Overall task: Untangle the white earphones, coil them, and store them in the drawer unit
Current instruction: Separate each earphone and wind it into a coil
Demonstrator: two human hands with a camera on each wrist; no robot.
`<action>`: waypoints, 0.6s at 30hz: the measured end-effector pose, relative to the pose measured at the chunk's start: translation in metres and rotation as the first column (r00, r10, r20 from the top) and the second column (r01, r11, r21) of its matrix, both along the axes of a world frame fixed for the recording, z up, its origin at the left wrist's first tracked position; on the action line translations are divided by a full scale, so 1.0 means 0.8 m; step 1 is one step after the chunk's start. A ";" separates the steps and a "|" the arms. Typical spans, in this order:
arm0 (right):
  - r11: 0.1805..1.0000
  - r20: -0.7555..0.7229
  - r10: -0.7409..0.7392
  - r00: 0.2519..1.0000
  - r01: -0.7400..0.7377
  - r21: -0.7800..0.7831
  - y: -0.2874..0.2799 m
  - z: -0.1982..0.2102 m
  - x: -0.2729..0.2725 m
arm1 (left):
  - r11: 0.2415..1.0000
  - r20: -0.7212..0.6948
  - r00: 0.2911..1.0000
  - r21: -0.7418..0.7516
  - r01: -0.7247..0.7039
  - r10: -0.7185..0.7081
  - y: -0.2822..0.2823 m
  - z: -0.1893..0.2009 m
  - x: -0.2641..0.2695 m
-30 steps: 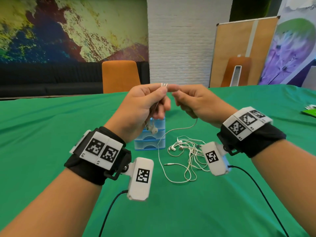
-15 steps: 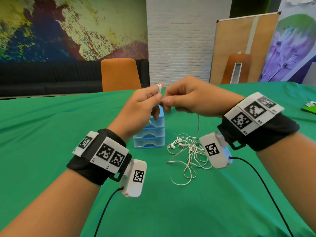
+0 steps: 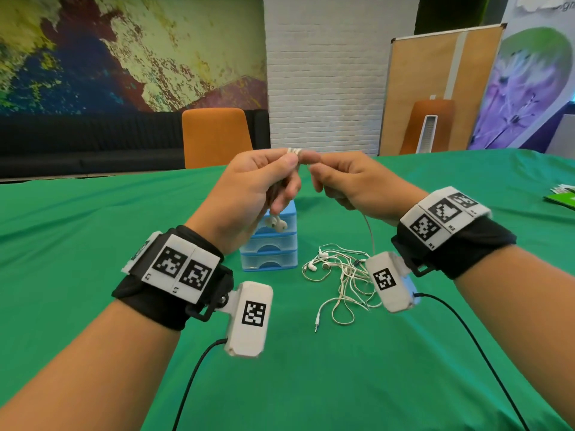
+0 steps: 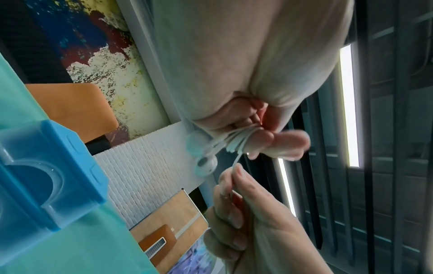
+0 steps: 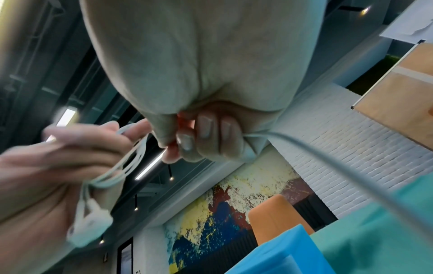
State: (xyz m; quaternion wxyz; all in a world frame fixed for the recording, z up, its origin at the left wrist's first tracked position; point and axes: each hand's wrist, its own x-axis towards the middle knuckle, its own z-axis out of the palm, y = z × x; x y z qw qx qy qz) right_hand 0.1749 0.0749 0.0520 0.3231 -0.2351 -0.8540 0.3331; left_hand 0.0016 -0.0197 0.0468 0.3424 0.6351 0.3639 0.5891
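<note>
**Cord runs down from my right hand to the pile at 5 o'clock**

Nearest me on the green worktop (image 3: 93,244) lies the loose tangle of white earphones (image 3: 340,276), its jack end (image 3: 316,325) pointing back toward me. From that pile one strand climbs up into my right hand (image 3: 354,185), which pinches it between thumb and fingertips; the rest of the fingers are curled in. So the slack lies below and at about 5 o'clock from my hands, nearer the right one.

My left hand (image 3: 249,194) sits at 9 o'clock from the right, nearly touching it. Its fingers carry the wound coil (image 4: 236,140), thumb clamped over the turns, with the earbuds (image 3: 275,223) dangling beneath.

Just beyond, at 12 o'clock, stands the blue drawer unit (image 3: 270,253), drawers shut. I judge the next wrap draws cord upward through my right hand.
</note>
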 end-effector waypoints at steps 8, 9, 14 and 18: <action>0.988 0.254 0.143 0.957 -0.153 0.019 -0.029 0.003 -0.006 | 0.993 0.132 0.986 0.052 -0.106 0.099 0.010 -0.002 0.002; 0.987 0.276 0.139 0.951 -0.155 0.037 -0.032 0.008 -0.005 | 0.991 0.073 0.991 0.064 -0.118 0.113 0.010 -0.004 0.003; 0.984 0.278 0.114 0.954 -0.147 0.101 -0.036 0.039 0.009 | 0.968 -0.314 0.919 0.162 -0.194 0.237 0.013 -0.010 0.002; 0.970 0.143 -0.001 0.990 -0.034 0.240 -0.021 0.051 0.020 | 0.979 -0.388 0.902 0.142 -0.146 0.191 0.004 -0.007 0.010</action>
